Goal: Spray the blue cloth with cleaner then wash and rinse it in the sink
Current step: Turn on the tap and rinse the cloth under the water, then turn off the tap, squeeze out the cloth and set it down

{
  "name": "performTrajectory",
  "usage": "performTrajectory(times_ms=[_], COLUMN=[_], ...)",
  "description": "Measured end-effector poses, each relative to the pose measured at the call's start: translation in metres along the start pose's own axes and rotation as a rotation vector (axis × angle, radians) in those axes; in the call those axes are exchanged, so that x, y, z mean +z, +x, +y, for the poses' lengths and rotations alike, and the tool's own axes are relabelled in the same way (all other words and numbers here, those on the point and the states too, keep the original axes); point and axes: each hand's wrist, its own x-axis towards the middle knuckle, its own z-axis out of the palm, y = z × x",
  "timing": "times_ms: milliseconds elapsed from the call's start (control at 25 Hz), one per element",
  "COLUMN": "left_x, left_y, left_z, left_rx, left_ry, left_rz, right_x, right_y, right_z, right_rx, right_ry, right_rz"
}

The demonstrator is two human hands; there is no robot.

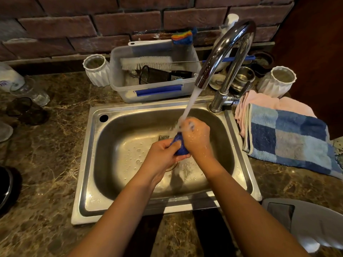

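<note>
Both hands are over the sink (87,164), working under a running tap (224,52). The cloth (179,146) is bunched into a tight blue wad, held above the basin and clear of its floor, with most of it hidden inside the two grips. The left hand (165,154) is curled round the lower end of the wad; the right hand (196,136) is clenched round the upper end, just above and touching the left. The stream (189,106) lands on the right hand's knuckles and the top of the cloth — spray and droplets show on the skin and the basin floor. Judged step: washing or rinsing, with a wringing or scrubbing hold; no spray bottle can be picked out with certainty, so the spraying appears to be done. No suds are clearly visible, so it cannot be told which of the two it is. The next move calls for opening the wad so water reaches the inner folds, then a firm twist over the drain — and the tap needs shutting off after.
</note>
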Motion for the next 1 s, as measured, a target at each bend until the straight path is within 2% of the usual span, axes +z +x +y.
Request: performTrajectory(times_ms=[120, 200, 320, 440, 520, 640, 680, 880, 1000], left_x=[-0.002, -0.006, -0.009, -0.007, -0.007, -0.006, -0.006, -0.007, -0.008], left_y=[0.001, 0.003, 0.005, 0.006, 0.005, 0.005, 0.005, 0.009, 0.011], left_z=[0.003, 0.008, 0.010, 0.007, 0.008, 0.008, 0.008, 0.009, 0.011], left_rx=[-0.016, -0.059, -0.092, -0.118, -0.132, -0.147, -0.154, -0.175, -0.185], left_ry=[-0.070, -0.258, -0.406, -0.514, -0.568, -0.569, -0.567, -0.554, -0.545], left_rz=[-0.013, -0.014, -0.049, -0.104, -0.135, -0.173, -0.178, -0.186, -0.195], right_x=[-0.005, -0.011, -0.021, -0.036, -0.051, -0.079, -0.087, -0.095, -0.100], right_y=[0.002, -0.001, -0.002, 0.011, 0.028, 0.059, 0.071, 0.121, 0.141], right_z=[0.006, 0.016, 0.025, 0.032, 0.042, 0.054, 0.058, 0.078, 0.082], right_rx=[0.355, 0.344, 0.282, 0.308, 0.333, 0.371, 0.378, 0.318, 0.364], right_ry=[0.414, 0.607, 0.554, 0.461, 0.309, 0.122, 0.090, 0.168, 0.212], right_rz=[-0.011, -0.106, -0.246, -0.199, -0.035, 0.331, 0.374, 0.199, 0.262])
